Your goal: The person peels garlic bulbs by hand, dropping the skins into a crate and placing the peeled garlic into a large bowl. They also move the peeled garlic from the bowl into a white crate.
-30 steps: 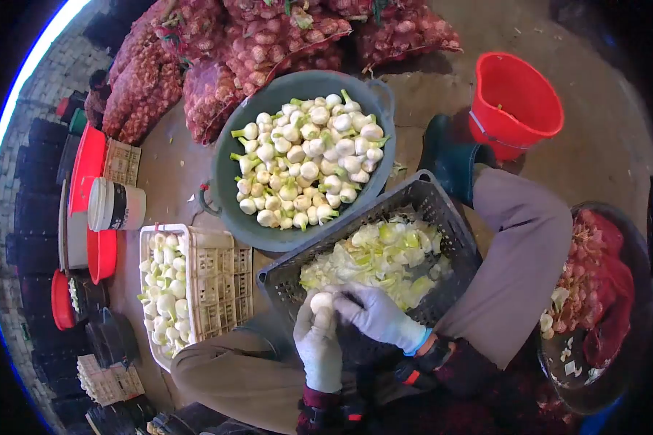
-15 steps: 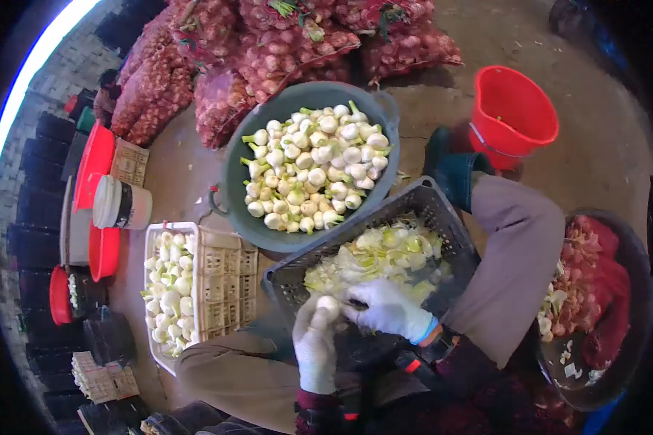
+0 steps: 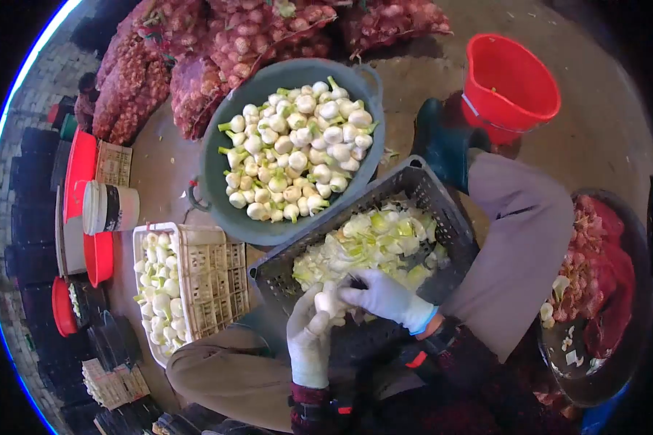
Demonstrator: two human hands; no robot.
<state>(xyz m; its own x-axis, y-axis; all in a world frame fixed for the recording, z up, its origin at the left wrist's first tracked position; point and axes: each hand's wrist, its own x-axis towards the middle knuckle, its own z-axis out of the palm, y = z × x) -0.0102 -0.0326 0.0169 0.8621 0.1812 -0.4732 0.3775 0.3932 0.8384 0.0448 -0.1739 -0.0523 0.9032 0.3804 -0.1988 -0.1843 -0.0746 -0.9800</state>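
A white garlic bulb point(image 3: 329, 300) is held in the fingers of my gloved left hand point(image 3: 309, 339), low over the black crate. Close against the bulb, my gloved right hand point(image 3: 390, 297) has its thumb and fingers drawn together. Something dark shows at those fingers, too small to name. Below both hands, the black crate point(image 3: 453, 217) contains a heap of pale and greenish garlic peelings point(image 3: 374, 243). Beyond it stands a large grey-green tub point(image 3: 214, 174) piled with garlic bulbs point(image 3: 297, 148) with short green stems.
To the left are a white basket point(image 3: 214, 272) of garlic, a white bucket point(image 3: 120, 209) and red basins point(image 3: 80, 170). Red mesh sacks point(image 3: 250, 43) lie at the back. A red bucket point(image 3: 511, 87) stands back right; a dark basin point(image 3: 569, 377) with bulbs and netting sits right.
The view has shifted slightly, so the tub and crate sit further left and higher. Both hands stay together at the garlic bulb, which is turned a little in my left hand.
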